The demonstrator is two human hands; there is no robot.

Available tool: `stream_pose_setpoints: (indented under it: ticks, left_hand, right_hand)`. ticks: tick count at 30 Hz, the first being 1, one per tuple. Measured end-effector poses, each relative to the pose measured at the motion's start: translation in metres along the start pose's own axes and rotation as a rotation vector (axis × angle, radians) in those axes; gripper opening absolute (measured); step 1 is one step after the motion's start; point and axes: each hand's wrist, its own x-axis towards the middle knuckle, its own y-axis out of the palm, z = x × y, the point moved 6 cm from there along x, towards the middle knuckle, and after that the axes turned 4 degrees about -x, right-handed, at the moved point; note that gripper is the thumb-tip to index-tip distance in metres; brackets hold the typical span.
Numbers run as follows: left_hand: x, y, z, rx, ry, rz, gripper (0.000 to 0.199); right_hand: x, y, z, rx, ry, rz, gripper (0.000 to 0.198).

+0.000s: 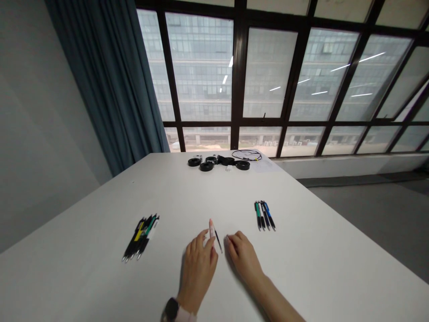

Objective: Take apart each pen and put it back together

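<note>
Between thumb and fingers, my left hand grips a pink pen barrel, its orange-pink end pointing away from me. A thin dark pen refill lies on the white table just right of the barrel, in the gap between my hands. My right hand rests on the table to the right of the refill, fingers curled in and thumb against the forefinger. Whatever its fingertips pinch, if anything, is too small to make out.
A bundle of several pens lies to the left on the white table. Several more pens lie side by side at right. Black tape-like rolls and a coiled black cable sit at the far end, before the windows.
</note>
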Motion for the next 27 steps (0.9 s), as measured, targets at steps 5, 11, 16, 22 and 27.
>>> stream_pose_setpoints:
  ticks: [5, 11, 16, 22, 27]
  left_hand:
    - [-0.001, 0.002, 0.001, 0.012, 0.006, 0.004, 0.033]
    - [-0.002, 0.006, 0.001, 0.052, 0.021, 0.016, 0.039]
    - [0.001, 0.007, 0.000, 0.065, 0.035, -0.001, 0.037]
    - [0.000, 0.015, 0.002, 0.081, 0.068, -0.007, 0.034]
    - [-0.002, 0.020, -0.001, 0.028, 0.104, 0.015, 0.040]
  right_hand:
    - [0.000, 0.005, 0.002, 0.004, -0.079, 0.009, 0.032]
    - [0.000, 0.006, 0.000, -0.011, -0.086, 0.033, 0.031]
    - [0.001, 0.004, -0.001, -0.022, -0.077, -0.014, 0.027]
    - [0.002, 0.012, -0.005, -0.081, -0.099, -0.025, 0.029]
    - [0.002, 0.010, -0.005, -0.118, -0.100, -0.023, 0.029]
